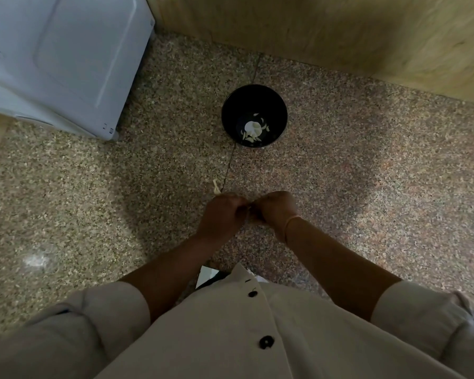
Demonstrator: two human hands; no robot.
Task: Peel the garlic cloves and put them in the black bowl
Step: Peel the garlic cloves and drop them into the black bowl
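The black bowl (254, 99) stands on the speckled granite counter (367, 173) beyond my hands, with several pale peeled garlic cloves (253, 128) lying at its bottom. My left hand (222, 213) and my right hand (275, 207) meet in front of me, fingers curled toward each other around a small garlic clove (249, 212) that is almost wholly hidden between them. A pale strip of garlic skin (216, 186) sticks up just beyond my left hand.
A white appliance (58, 58) fills the back left corner. A wooden wall panel (340, 31) runs along the back. A white object (206, 276) shows at the counter's near edge, above my pale buttoned shirt.
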